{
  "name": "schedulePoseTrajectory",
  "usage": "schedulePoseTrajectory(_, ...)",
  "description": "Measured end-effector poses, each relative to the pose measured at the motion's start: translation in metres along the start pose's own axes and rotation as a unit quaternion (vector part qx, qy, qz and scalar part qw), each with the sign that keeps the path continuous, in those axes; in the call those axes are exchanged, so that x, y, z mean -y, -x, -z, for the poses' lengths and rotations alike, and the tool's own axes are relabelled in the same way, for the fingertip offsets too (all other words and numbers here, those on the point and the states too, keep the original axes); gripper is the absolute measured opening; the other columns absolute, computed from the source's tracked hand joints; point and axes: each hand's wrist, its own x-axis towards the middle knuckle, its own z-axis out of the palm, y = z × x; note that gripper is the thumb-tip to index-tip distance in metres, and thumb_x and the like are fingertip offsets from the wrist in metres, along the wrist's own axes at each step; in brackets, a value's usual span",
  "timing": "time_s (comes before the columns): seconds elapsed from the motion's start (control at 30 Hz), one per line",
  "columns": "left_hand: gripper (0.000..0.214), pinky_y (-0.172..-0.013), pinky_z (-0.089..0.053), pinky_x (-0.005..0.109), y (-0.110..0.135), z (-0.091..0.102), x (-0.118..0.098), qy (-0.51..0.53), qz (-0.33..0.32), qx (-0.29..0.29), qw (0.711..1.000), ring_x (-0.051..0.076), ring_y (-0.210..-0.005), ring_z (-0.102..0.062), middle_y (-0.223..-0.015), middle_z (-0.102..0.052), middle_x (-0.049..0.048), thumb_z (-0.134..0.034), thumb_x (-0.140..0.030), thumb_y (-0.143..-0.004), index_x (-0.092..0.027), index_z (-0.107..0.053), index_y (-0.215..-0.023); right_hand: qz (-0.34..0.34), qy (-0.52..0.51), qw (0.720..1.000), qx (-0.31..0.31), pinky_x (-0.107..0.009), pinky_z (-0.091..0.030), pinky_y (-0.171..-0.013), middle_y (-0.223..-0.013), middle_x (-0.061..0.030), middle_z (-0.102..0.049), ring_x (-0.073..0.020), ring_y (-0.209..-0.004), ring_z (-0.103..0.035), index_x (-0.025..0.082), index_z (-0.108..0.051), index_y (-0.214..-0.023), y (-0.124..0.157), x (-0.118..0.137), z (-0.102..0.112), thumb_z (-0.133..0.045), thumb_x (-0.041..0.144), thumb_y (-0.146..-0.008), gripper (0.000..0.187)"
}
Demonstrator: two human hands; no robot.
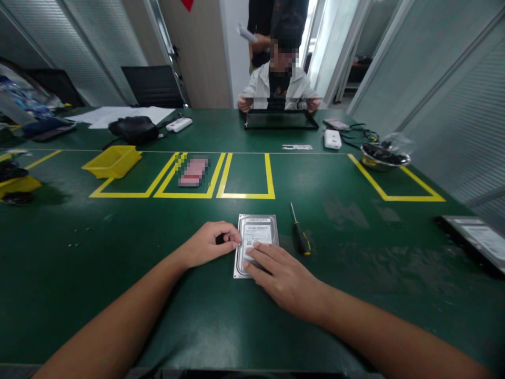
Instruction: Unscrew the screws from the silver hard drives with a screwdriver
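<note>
A silver hard drive (257,231) with a white label lies flat on the green table (118,273) in front of me. My left hand (211,243) is curled at the drive's left edge, thumb and fingers pinched against it. My right hand (282,276) lies flat on the drive's near right part with its fingers stretched out over the label. A black-handled screwdriver (300,234) with yellow marks rests on the table just right of the drive, untouched.
Yellow tape boxes (244,196) mark the table beyond the drive; one holds a pink item (193,172). A yellow bin (112,160) sits left, a metal bowl (384,158) right, another drive (479,239) at the far right edge. A person across the table holds a black screen (281,120).
</note>
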Motion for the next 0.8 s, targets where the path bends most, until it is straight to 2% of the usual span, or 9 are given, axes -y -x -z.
schedulePoseTrajectory(0.23,0.011,-0.07,-0.044,0.024,-0.001,0.001,-0.002,0.006,0.002,0.003,1.0,0.012,-0.073,-0.054,-0.082,-0.064,0.0008,-0.063,-0.025,-0.087,-0.017,-0.07,-0.091,-0.014,-0.014,1.0,0.023,-0.045,-0.041,-0.112,-0.136,-0.0138,-0.056,-0.0276,-0.133,-0.045,0.013,-0.061,-0.126,-0.004,0.003,0.01,-0.055,0.024,-0.095,0.034)
schedulePoseTrajectory(0.33,0.012,-0.069,-0.044,0.024,-0.001,0.001,-0.003,0.007,0.003,0.005,1.0,0.012,-0.074,-0.054,-0.082,-0.064,0.0012,-0.062,-0.025,-0.087,-0.016,-0.07,-0.091,-0.043,0.013,0.999,0.012,-0.043,-0.047,-0.1,-0.121,-0.0124,-0.063,-0.0265,-0.116,-0.054,0.014,-0.064,-0.114,-0.004,0.002,0.018,-0.053,0.026,-0.095,0.025)
schedulePoseTrajectory(0.4,0.013,-0.069,-0.044,0.024,-0.001,0.001,-0.002,0.008,0.005,0.007,1.0,0.012,-0.074,-0.054,-0.083,-0.065,0.0013,-0.062,-0.025,-0.087,-0.016,-0.07,-0.091,-0.091,0.07,0.993,0.012,-0.041,-0.049,-0.086,-0.105,-0.0099,-0.065,-0.0247,-0.099,-0.057,0.016,-0.065,-0.102,-0.004,-0.001,0.024,-0.051,0.024,-0.095,0.018)
schedulePoseTrajectory(0.47,0.013,-0.069,-0.044,0.024,-0.001,0.001,-0.001,0.008,0.006,0.009,1.0,0.012,-0.074,-0.054,-0.083,-0.065,0.0013,-0.062,-0.026,-0.088,-0.016,-0.07,-0.092,-0.16,0.148,0.975,0.036,-0.04,-0.047,-0.076,-0.095,-0.0083,-0.064,-0.0245,-0.088,-0.056,0.018,-0.064,-0.094,-0.004,-0.005,0.03,-0.05,0.021,-0.094,0.014)
schedulePoseTrajectory(0.6,0.013,-0.07,-0.044,0.025,-0.002,0.001,0.001,0.009,0.005,0.011,1.0,0.012,-0.075,-0.054,-0.084,-0.065,0.0014,-0.062,-0.026,-0.088,-0.017,-0.07,-0.092,-0.292,0.254,0.914,0.118,-0.039,-0.043,-0.068,-0.089,-0.0077,-0.06,-0.0268,-0.083,-0.055,0.02,-0.06,-0.092,-0.004,-0.015,0.043,-0.049,0.018,-0.093,0.012)
schedulePoseTrajectory(0.7,0.012,-0.07,-0.044,0.024,-0.002,0.001,0.001,0.011,0.003,0.011,1.0,0.012,-0.075,-0.055,-0.085,-0.065,0.0016,-0.062,-0.025,-0.088,-0.016,-0.069,-0.092,-0.341,0.266,0.888,0.159,-0.037,-0.043,-0.064,-0.089,-0.0078,-0.059,-0.0276,-0.083,-0.057,0.02,-0.058,-0.095,-0.003,-0.021,0.048,-0.049,0.02,-0.094,0.009)
schedulePoseTrajectory(0.8,0.012,-0.07,-0.044,0.024,-0.002,0.001,-0.001,0.008,0.003,0.011,1.0,0.012,-0.075,-0.055,-0.085,-0.065,0.0018,-0.062,-0.025,-0.088,-0.016,-0.069,-0.091,-0.368,0.254,0.874,0.191,-0.034,-0.043,-0.058,-0.092,-0.0087,-0.06,-0.0281,-0.084,-0.06,0.019,-0.056,-0.101,-0.002,-0.024,0.049,-0.049,0.023,-0.095,0.01)
